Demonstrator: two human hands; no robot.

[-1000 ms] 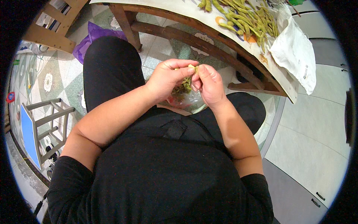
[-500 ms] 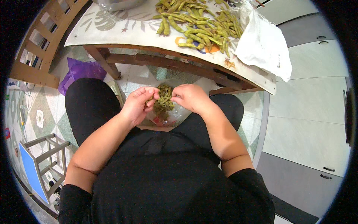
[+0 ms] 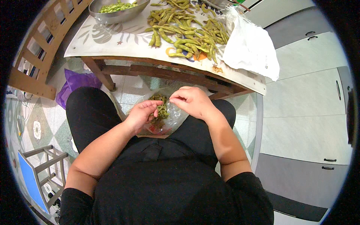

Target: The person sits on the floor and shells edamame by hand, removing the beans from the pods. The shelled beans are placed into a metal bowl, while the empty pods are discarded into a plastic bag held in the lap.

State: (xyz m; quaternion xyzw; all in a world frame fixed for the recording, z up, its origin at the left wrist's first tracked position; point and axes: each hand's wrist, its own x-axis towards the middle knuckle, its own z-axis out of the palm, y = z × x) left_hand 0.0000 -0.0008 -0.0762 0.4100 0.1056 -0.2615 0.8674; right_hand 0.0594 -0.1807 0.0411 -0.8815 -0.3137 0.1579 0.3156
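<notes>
Wooden table (image 3: pixel 133 70), draped in pale leaf-printed cloth (image 3: pixel 90 42), on patterned tile floor (image 3: pixel 129 90). Upon it: heaped bumpy, curved green pods (image 3: pixel 187 33); limp white sack (image 3: pixel 251 48) alongside; metal bowl (image 3: pixel 122 17) containing bright green beans (image 3: pixel 118 6). Below: crinkled clear bag (image 3: pixel 177 117), pods or husks (image 3: pixel 161 112) inside. Near it, my left hand (image 3: pixel 142 114) curled loosely, my right hand (image 3: pixel 193 101) pinched narrow; whether either held anything, I couldn't tell.

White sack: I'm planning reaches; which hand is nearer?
Right. The right hand is below and left of the white sack; the left hand is farther left.
</notes>
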